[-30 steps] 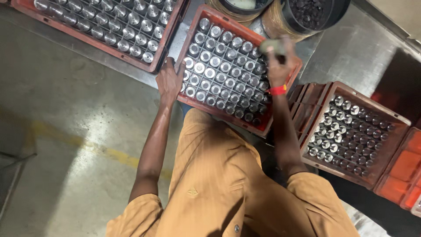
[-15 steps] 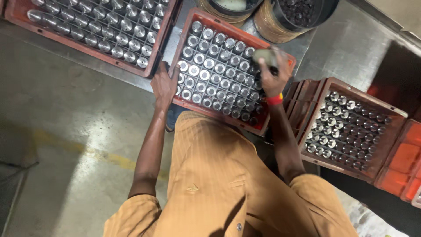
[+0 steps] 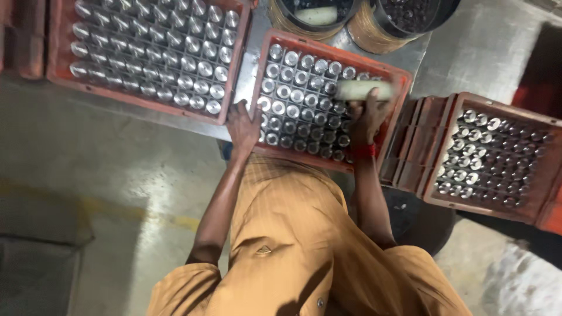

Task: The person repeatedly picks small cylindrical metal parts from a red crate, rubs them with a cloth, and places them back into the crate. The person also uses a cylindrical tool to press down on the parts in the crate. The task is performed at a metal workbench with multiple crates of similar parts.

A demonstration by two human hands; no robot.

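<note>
Three red plastic crates of shiny metal cylinders: middle crate (image 3: 399,77), far-left crate (image 3: 58,58), right-hand crate (image 3: 448,146). Two round tan drums (image 3: 363,32) stand beyond. No labels, signs or screens visible.

Grey metal surface (image 3: 468,52), 2 red crates of shiny metal cylinders (image 3: 146,52) (image 3: 316,99) side by side, 2 round tubs (image 3: 363,29) behind
</note>
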